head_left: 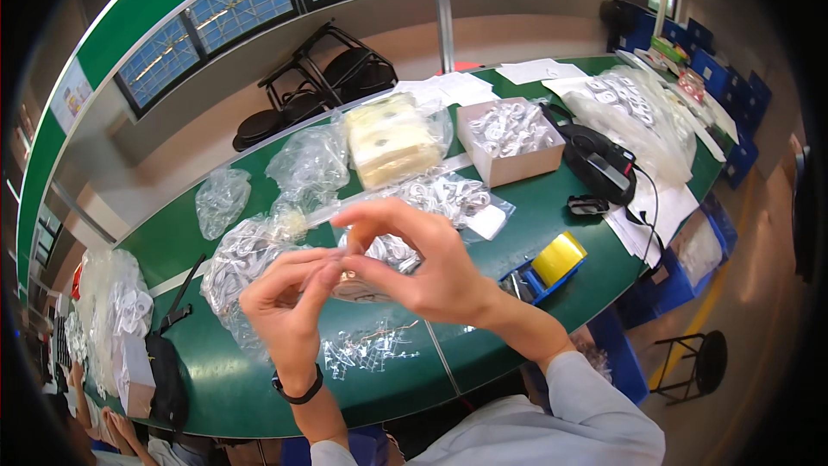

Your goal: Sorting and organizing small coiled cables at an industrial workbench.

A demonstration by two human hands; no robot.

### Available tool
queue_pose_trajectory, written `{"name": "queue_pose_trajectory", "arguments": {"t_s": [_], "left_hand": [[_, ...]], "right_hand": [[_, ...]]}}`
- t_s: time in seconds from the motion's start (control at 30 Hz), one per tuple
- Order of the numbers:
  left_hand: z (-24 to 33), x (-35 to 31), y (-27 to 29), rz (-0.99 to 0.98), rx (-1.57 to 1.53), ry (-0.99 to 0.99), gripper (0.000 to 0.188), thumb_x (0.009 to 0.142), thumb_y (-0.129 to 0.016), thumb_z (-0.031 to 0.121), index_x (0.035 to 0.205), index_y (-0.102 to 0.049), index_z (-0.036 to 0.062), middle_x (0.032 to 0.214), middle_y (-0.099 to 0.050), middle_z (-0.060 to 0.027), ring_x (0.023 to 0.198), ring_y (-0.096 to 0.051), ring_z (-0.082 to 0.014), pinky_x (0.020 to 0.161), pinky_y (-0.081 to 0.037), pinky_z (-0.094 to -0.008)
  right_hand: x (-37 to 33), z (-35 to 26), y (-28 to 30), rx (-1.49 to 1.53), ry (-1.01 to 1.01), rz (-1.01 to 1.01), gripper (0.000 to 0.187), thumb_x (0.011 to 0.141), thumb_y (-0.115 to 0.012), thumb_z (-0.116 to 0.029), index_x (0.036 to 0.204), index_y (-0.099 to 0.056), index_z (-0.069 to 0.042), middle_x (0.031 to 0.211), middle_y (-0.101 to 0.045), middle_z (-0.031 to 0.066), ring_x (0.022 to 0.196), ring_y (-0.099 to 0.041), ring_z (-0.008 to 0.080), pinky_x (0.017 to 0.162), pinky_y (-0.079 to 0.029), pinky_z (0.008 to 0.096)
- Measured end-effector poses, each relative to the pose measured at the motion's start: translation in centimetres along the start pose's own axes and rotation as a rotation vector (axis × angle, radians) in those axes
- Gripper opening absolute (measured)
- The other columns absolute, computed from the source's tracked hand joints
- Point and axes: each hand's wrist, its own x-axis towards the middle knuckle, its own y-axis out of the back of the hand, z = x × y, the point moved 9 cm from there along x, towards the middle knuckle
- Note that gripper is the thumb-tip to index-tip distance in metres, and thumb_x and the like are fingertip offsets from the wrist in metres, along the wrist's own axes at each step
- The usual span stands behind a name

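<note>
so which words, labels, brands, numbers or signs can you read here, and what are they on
No text can be read.
Flat white paper sheets: any print too small.
Pale rectangular poster, far left: too small.
Pale yellow block-shaped stack: faint marks, too blurred.
Black item with grey patch, right: too blurred.

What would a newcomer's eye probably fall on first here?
Probably the left hand and right hand, fingertips close together above the green table. Next, the bright yellow tape roll in a blue dispenser, right of them; then the open box heaped with white pieces, farther back.
</note>
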Motion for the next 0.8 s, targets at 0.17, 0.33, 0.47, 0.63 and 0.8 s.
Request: {"name": "queue_pose_trajectory", "arguments": {"t_s": [0.17,0.33,0.47,0.63,0.8], "left_hand": [[0.0,0.1,-0.1,0.062,0.185,-0.030,0.009,0.084,-0.074,-0.004,0.093,-0.076,-0.0038,0.087,-0.073,-0.0104,0.077,-0.065,-0.0108,0.068,-0.051,-0.0219],[-2.5,0.9,-0.2,0.013,0.068,0.163,0.008,0.087,-0.073,0.001,0.091,-0.076,-0.0052,0.080,-0.074,-0.0089,0.073,-0.067,-0.0102,0.068,-0.051,-0.0211],[-3.8,1.6,0.2,-0.039,-0.034,0.164,0.013,0.091,-0.070,0.005,0.095,-0.075,-0.0059,0.087,-0.075,-0.0123,0.077,-0.071,-0.0150,0.073,-0.056,-0.0249],[-3.4,2.2,2.9,0.055,0.056,0.142,0.036,0.105,-0.051,0.023,0.122,-0.066,-0.0051,0.117,-0.070,-0.0161,0.099,-0.072,-0.0253,0.084,-0.058,-0.0333],[-3.4,3.0,3.8,0.060,0.036,0.146,0.056,0.109,-0.033,0.040,0.135,-0.056,-0.0046,0.132,-0.063,-0.0169,0.114,-0.066,-0.0287,0.093,-0.055,-0.0369]], "right_hand": [[0.7,2.1,1.0,-0.068,-0.042,-0.120,0.009,0.086,-0.073,-0.004,0.085,-0.066,0.002,0.079,-0.063,0.0063,0.074,-0.061,0.0138,0.068,-0.047,0.0273],[0.7,2.6,2.4,-0.047,-0.117,-0.109,0.009,0.087,-0.073,-0.005,0.083,-0.068,0.001,0.080,-0.063,0.0047,0.076,-0.061,0.0111,0.068,-0.048,0.0250],[0.6,4.5,3.5,0.065,-0.304,-0.106,0.010,0.089,-0.073,-0.008,0.084,-0.069,0.000,0.082,-0.064,0.0007,0.079,-0.060,0.0065,0.070,-0.049,0.0222],[1.9,5.1,8.2,-0.188,-0.272,0.071,0.012,0.089,-0.074,-0.010,0.084,-0.070,0.000,0.079,-0.066,0.0007,0.074,-0.059,0.0058,0.066,-0.048,0.0227],[6.0,5.8,22.1,-0.967,-0.145,0.402,0.022,0.087,-0.073,-0.018,0.082,-0.070,0.003,0.071,-0.068,0.0083,0.064,-0.062,0.0135,0.063,-0.048,0.0288]]}}
